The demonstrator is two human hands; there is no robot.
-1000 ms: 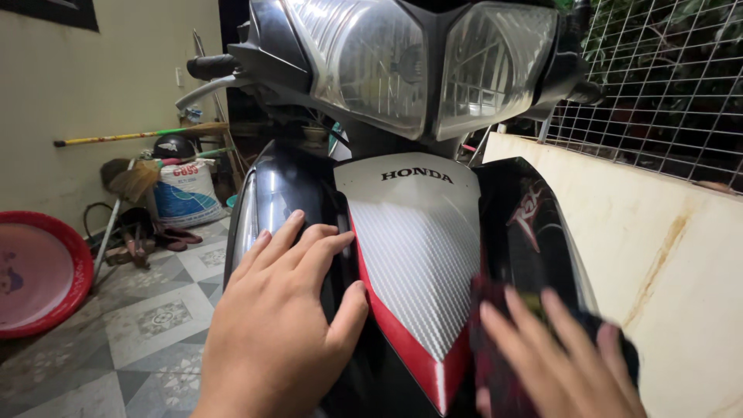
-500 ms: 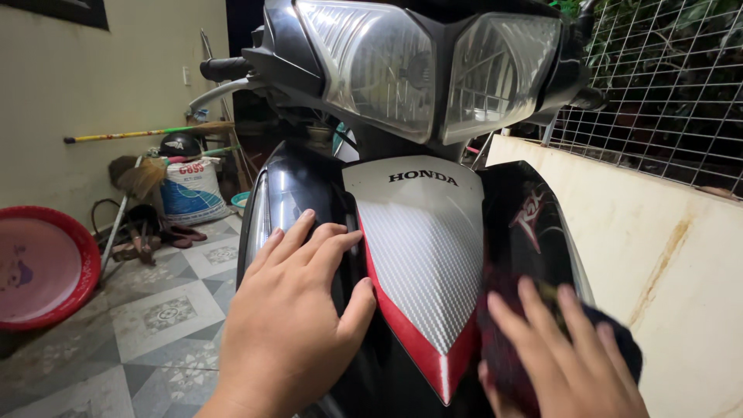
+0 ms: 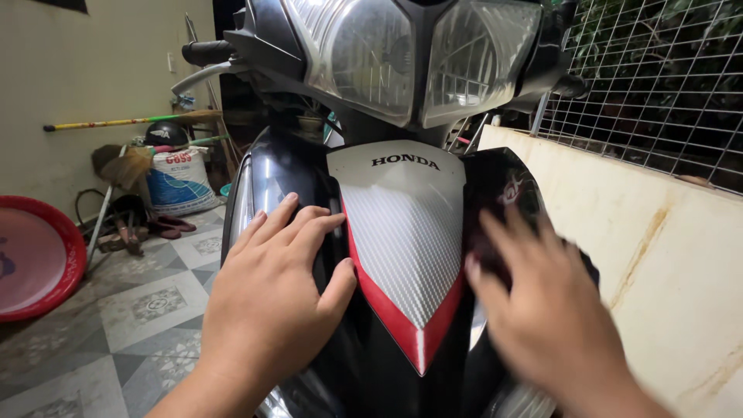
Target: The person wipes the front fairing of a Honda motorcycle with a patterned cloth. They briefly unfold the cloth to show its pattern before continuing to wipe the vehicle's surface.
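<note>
A motorbike faces me, with twin headlights [image 3: 410, 54] above a silver and red centre panel [image 3: 402, 232]. My left hand [image 3: 271, 302] lies flat, fingers spread, on the glossy black left fairing [image 3: 271, 178] and holds nothing. My right hand [image 3: 549, 310] is blurred by motion. It presses a dark cloth [image 3: 481, 246] against the black right fairing [image 3: 503, 182], and most of the cloth is hidden under the palm.
A stained white wall [image 3: 665, 255] topped by wire mesh [image 3: 658, 77] runs close along the right of the bike. On the tiled floor [image 3: 139, 310] to the left are a red basin [image 3: 35, 255], a white sack [image 3: 179, 182], a dark helmet [image 3: 166, 133] and a yellow pole [image 3: 101, 122].
My right hand has slid up the right fairing with the cloth and is now blurred. My left hand stays flat on the left fairing. The camera has shifted slightly.
</note>
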